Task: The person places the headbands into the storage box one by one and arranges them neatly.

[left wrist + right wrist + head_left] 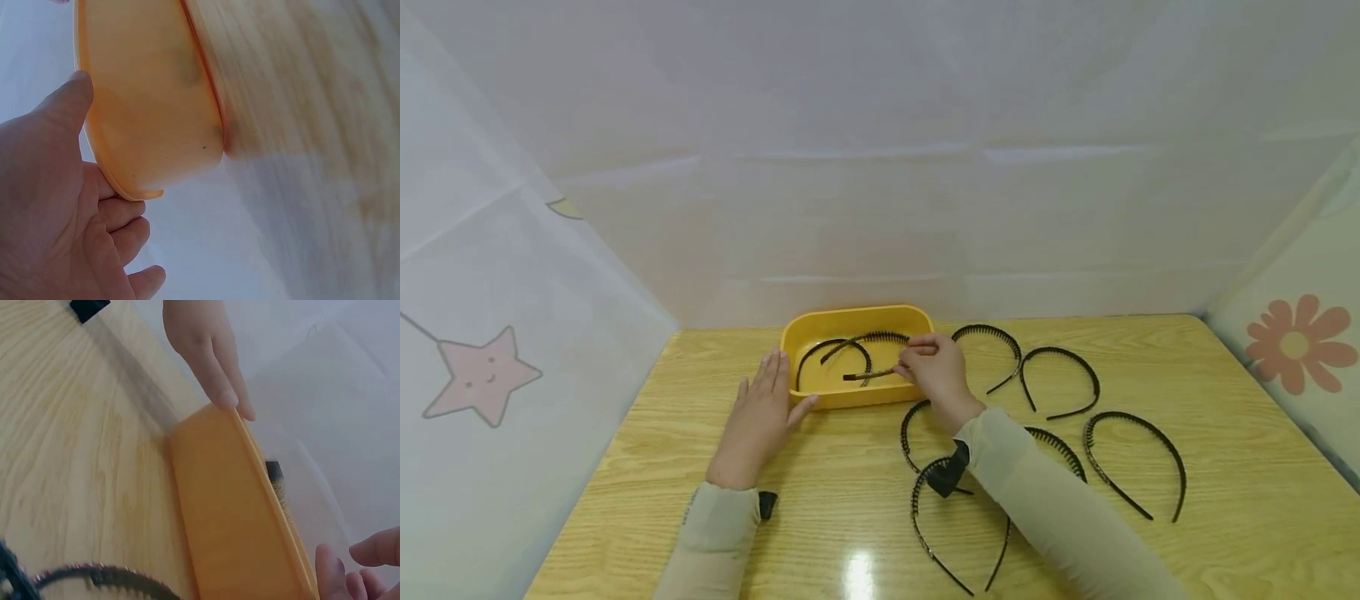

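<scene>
Black toothed plastic headband (868,357), thin and curved, lies over the inside of the shallow yellow plastic tray (857,397), one end pinched between thumb and fingertips of the right hand (934,369) at the tray's right edge. Fingers are drawn together on the band, not spread. In the right wrist view the band's tip (275,472) shows just past the tray rim (275,512), with the fingertips (328,565) low at the frame edge. A second black headband (831,354) already rests in the tray, left half. Left hand (760,421) lies flat on the pale wooden table (1225,400), fingers straight and loosely spread, thumb (802,406) against the tray's front left corner; the left wrist view shows the thumb (72,94) touching the tray wall (156,106), and the other fingers relaxed, holding nothing. More black headbands lie loose on the table right of the tray: two near the far edge (992,342) (1063,379), one further right (1138,454), others partly under the right forearm (947,517). Both sleeves are beige.
</scene>
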The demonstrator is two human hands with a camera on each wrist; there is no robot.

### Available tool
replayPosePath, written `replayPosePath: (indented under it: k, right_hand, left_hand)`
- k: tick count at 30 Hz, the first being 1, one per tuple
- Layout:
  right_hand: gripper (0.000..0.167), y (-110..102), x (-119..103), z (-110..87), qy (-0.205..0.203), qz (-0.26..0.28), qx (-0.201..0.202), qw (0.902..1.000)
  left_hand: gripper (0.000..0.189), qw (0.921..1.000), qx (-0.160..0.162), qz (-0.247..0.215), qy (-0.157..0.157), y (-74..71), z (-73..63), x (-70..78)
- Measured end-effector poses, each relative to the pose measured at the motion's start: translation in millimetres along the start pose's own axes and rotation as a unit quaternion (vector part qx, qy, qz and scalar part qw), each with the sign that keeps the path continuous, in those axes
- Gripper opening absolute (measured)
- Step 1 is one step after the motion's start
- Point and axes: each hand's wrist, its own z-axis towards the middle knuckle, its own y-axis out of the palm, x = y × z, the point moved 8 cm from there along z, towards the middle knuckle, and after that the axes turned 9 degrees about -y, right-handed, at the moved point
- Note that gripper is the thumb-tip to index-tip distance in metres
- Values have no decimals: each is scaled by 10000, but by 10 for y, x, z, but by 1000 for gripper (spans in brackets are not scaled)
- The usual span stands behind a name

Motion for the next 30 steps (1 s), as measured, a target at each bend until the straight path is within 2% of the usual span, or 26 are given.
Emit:
replayPosePath:
  k: [5,11,14,21,30]
  right_hand:
    - [19,-85,-91,11,-461,-564,-268,9970]
    - [17,-181,-213,-29,-970,-1453,-842,9810]
    - [14,-271,-299,-61,-1261,-1979,-1039,9665]
    - [14,-590,-505,-131,-1812,-3246,-1186,9207]
    - [18,-1065,-696,-205,-2030,-3910,-1363,8873]
  left_hand:
    - [86,10000,-11,-5,6,10,0,-4]
    - [86,10000,-47,16,-8,18,4,-3]
    - [86,10000,-54,18,-14,20,8,-1]
    - [87,9999,-98,6,-24,51,11,-7]
    - [87,9999,-123,-13,-34,64,23,1]
